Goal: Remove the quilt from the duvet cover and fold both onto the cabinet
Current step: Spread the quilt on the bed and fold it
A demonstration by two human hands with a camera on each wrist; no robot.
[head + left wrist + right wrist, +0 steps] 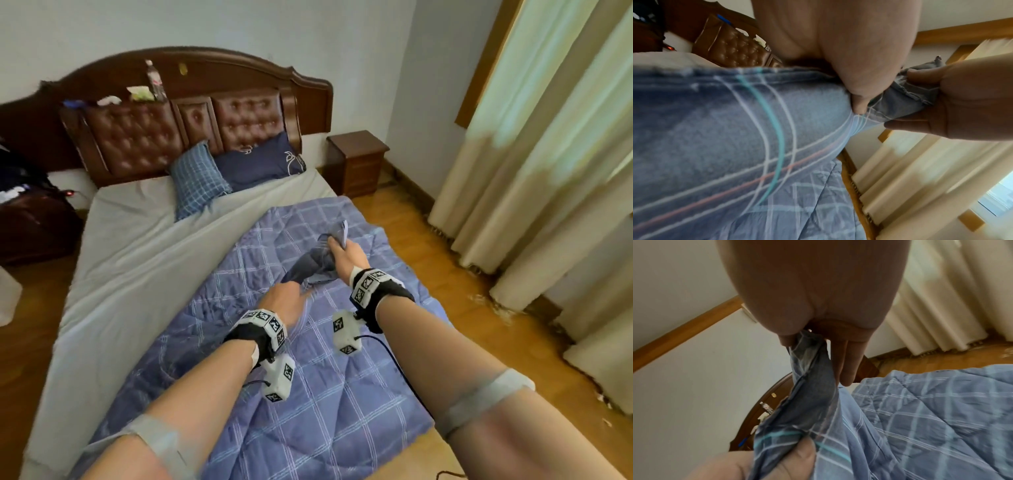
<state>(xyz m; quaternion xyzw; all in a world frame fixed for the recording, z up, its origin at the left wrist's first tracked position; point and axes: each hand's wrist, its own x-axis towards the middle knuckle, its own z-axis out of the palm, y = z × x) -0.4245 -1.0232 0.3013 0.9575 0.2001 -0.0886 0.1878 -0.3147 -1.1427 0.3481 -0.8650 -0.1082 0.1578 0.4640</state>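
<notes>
At the far left of the head view a dark cabinet point(32, 226) is cut off by the frame edge, with dark clutter on top that is hard to make out. Beside it stands the bed point(137, 246) with its grey sheet, a tufted brown headboard point(191, 113), a bottle point(154, 80) on its ledge, and two blue pillows point(236, 171) leaning against it.

The checked blue quilt point(308, 394) lies spread over the right half of the bed, its near end running out of frame below. Above it the left hand point(286, 301) pinches a darker grey-blue piece of cloth — apparently the duvet cover point(313, 263) — thumb pressed on the fabric in the left wrist view, the other fingers hidden behind it. The right hand point(346, 255) grips the far end of the same bunched cloth, lifted clear of the quilt; the right wrist view shows fabric gathered under curled fingers while two fingers point(846, 369) hang straight. How much of the cover there is cannot be told — only this twisted strip shows.

Further right stand a wooden nightstand point(358, 161), wooden floor point(428, 246) and pale curtains point(548, 188), blurred in both wrist views.
</notes>
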